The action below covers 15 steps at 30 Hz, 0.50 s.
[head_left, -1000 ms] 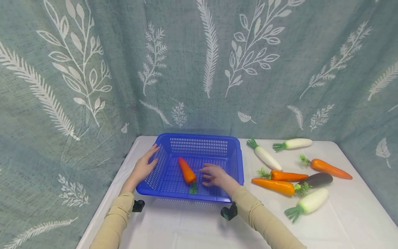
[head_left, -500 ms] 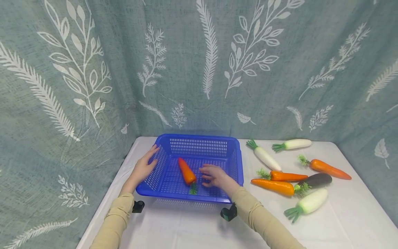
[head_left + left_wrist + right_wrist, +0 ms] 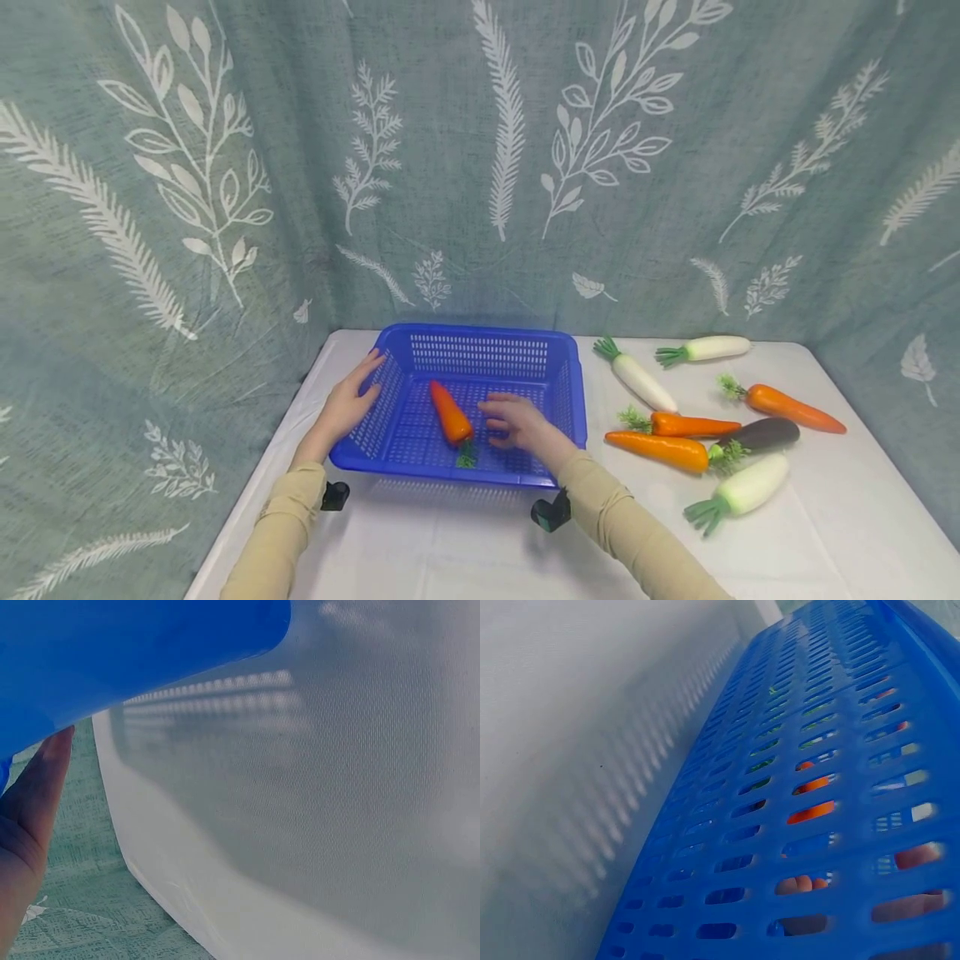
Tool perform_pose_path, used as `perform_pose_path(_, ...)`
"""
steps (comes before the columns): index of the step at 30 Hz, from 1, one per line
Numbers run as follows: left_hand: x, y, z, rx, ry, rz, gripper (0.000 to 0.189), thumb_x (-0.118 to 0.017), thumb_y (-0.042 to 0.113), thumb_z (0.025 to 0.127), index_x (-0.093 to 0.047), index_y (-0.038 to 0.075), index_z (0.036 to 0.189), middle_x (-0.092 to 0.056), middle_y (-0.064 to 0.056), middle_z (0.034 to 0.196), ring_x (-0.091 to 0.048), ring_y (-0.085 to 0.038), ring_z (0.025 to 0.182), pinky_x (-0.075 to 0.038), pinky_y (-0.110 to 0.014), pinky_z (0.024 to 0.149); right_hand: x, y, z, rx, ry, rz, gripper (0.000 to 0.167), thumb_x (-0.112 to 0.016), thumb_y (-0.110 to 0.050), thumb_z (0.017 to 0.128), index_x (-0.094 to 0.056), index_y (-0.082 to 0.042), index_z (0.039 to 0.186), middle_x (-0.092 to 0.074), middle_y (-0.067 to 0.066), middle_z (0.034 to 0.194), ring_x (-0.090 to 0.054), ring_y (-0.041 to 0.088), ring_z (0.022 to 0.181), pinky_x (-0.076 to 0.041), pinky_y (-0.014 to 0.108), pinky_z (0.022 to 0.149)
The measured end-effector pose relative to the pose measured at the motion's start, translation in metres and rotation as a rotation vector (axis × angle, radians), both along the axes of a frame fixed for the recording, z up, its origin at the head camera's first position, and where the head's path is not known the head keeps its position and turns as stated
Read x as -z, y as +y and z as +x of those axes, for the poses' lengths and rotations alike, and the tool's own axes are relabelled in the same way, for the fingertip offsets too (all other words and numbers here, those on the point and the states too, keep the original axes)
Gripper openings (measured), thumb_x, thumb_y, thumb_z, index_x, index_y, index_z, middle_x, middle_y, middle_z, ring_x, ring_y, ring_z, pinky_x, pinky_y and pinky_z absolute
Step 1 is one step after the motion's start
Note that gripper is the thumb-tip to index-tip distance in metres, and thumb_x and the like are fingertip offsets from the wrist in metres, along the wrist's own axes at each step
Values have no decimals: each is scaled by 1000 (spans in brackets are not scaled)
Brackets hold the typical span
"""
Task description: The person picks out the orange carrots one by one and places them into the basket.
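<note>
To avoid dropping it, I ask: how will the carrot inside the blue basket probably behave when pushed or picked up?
The carrot is probably slippery, since it shines. Being round and tapering, it may roll in a curve. Its feathery green top is likely floppy.

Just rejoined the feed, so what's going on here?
A person's left hand is at the left rim of a blue basket, fingers extended, and the right hand is inside it, apparently holding nothing. One orange carrot lies in the basket beside the right hand, not touching it. Three more carrots, three white radishes and a dark eggplant lie on the white table to the basket's right.
</note>
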State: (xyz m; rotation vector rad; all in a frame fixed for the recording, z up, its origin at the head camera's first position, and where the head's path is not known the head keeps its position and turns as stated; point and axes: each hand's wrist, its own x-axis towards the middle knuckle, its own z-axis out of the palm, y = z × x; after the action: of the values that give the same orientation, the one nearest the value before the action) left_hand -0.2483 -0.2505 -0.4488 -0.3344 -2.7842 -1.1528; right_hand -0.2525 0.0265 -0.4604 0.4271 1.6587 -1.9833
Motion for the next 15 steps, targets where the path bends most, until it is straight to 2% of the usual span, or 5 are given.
perform_pose_path(3,3,-1,-1,21,56,24,48,-45,6,94,-40,-1,142,-27,-20,154,-27,-46,138,-24,-60,112,-1,1,0,7,14,-9,51,-59,-8,91,-43,-1,139,-47,21,140,-43,41,130,-42,54,102)
perform_pose_path(7,7,-2,-1,43,132,29,48,-45,10,94,-42,2,141,-31,-17,153,-30,-44,137,-26,-57,112,-3,2,0,12,26,-33,51,-57,-8,92,-42,0,140,-48,21,138,-43,41,130,-42,54,102)
perform_pose_path(10,7,-1,-1,35,112,22,48,-45,7,94,-41,0,141,-30,-19,153,-29,-44,138,-25,-56,113,-4,3,0,19,29,-64,50,-56,-8,92,-42,0,140,-46,22,140,-42,41,131,-41,54,103)
perform_pose_path(11,5,-1,-2,27,85,16,49,-45,4,92,-41,-3,140,-29,-22,152,-28,-47,137,-24,-60,111,-4,4,0,22,29,-74,50,-56,-8,92,-42,0,140,-45,23,141,-41,41,131,-40,54,103)
perform_pose_path(15,2,0,-2,2,30,-29,49,-44,0,94,-37,-4,142,-25,-23,154,-26,-45,139,-24,-57,114,-6,4,1,30,24,-101,49,-55,-8,93,-42,-1,139,-43,24,141,-41,40,132,-40,52,102)
